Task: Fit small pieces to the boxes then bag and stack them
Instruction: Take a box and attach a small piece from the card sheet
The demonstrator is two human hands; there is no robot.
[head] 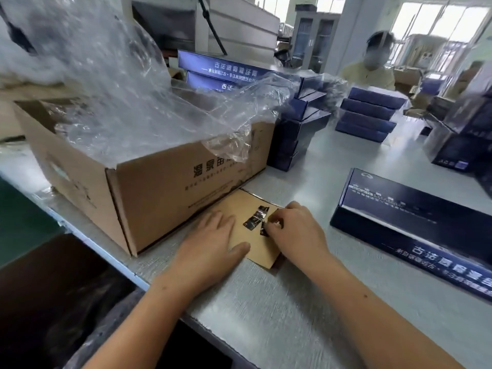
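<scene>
small pieces (254,221) on card (243,202), one pinched by right hand (298,231) fingers (278,218)

- Left: a brown corrugated-cardboard carton (165,198), matt and dry-looking, with dark print on its near face.
- Spilling from its top: clear plastic film (138,102), thin, crinkled and glossy, catching white highlights.
- Near centre: a flat sheet of tan kraft card (239,206), smooth and matt.
- On that sheet: small pieces (255,219), dark and shiny, foil-like in their reflections.
- Right: a dark blue box (415,217) of printed card, smooth with a soft sheen.
- Far: stacked boxes (370,115) of the same blue card, some under glossy clear wrap.
- Beneath everything: a pale grey surface (346,302), matt and faintly grained.
</scene>
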